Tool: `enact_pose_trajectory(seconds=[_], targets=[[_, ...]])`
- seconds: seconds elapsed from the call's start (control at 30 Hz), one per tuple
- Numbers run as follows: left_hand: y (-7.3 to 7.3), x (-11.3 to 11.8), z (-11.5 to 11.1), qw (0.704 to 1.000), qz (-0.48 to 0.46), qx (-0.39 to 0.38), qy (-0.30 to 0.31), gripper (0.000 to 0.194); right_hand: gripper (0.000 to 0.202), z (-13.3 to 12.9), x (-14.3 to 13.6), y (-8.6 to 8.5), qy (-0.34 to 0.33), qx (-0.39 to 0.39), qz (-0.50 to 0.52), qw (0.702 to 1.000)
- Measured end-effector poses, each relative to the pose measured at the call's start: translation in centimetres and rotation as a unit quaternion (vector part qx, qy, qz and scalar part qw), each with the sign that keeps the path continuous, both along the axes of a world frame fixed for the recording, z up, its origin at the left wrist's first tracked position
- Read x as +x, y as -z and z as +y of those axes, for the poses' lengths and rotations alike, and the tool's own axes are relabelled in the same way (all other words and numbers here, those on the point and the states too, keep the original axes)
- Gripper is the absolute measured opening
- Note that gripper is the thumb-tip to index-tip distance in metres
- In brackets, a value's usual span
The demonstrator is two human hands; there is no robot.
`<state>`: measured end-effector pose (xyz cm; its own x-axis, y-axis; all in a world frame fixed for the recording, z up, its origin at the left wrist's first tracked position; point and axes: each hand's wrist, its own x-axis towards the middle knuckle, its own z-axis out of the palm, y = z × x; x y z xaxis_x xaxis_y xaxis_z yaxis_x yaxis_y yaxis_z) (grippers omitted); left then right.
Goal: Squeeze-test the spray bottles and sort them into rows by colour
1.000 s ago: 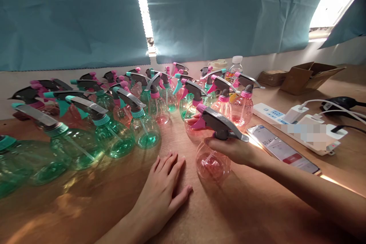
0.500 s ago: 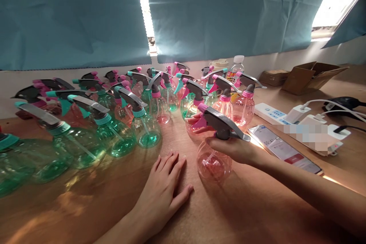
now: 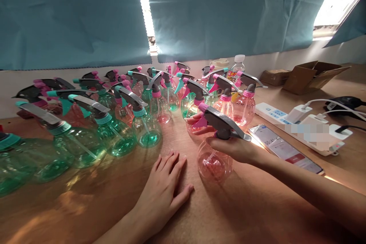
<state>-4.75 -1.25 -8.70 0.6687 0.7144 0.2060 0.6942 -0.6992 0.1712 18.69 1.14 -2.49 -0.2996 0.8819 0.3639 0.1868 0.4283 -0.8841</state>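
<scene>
My right hand point(image 3: 231, 148) is wrapped round the neck of a pink spray bottle point(image 3: 215, 164), below its grey head and pink trigger. The bottle stands upright on the wooden table point(image 3: 183, 217). Flat on the tabletop to its left lies my left hand point(image 3: 167, 179), fingers spread, with nothing in it. A green spray bottle point(image 3: 146, 127) with a teal collar is nearest to its fingertips. Several more green bottles point(image 3: 116, 135) line the left side. Other pink bottles point(image 3: 243, 106) stand behind the held one.
Right of the bottles are a phone point(image 3: 286, 150), a white power strip point(image 3: 300, 129) with plugs and cables, and an open cardboard box point(image 3: 309, 78). At the back stand a white-capped bottle point(image 3: 239, 65) and a blue-green curtain point(image 3: 200, 15).
</scene>
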Motion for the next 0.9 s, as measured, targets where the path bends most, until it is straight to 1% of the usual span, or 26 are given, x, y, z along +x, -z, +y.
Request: enact_pose_trajectory(seconds=[0.13,0.3,0.43,0.6,0.73,0.9], targets=[[-0.02,-0.01,-0.01,1.000,0.005,-0.006,0.002,0.053,0.067,0.00,0.04,0.05,-0.002,0.000,0.000,1.000],[0.33,-0.09,0.04,1.000,0.003,0.007,0.003,0.053,0.063,0.05,0.19,0.33,0.001,-0.001,-0.015,1.000],[0.64,-0.14,0.08,1.000,-0.001,0.011,0.003,0.052,0.062,-0.06,-0.15,0.03,0.006,0.009,0.006,1.000],[0.58,-0.13,0.05,1.000,-0.003,0.010,0.002,0.051,0.060,-0.08,-0.48,-0.18,0.009,0.013,0.014,1.000],[0.51,-0.15,-0.01,1.000,-0.002,0.013,0.003,0.052,0.059,-0.02,-0.33,0.01,0.007,0.015,0.016,1.000],[0.48,-0.09,0.02,1.000,0.005,0.011,0.001,0.052,0.061,0.07,0.11,0.47,0.000,-0.001,0.003,1.000]])
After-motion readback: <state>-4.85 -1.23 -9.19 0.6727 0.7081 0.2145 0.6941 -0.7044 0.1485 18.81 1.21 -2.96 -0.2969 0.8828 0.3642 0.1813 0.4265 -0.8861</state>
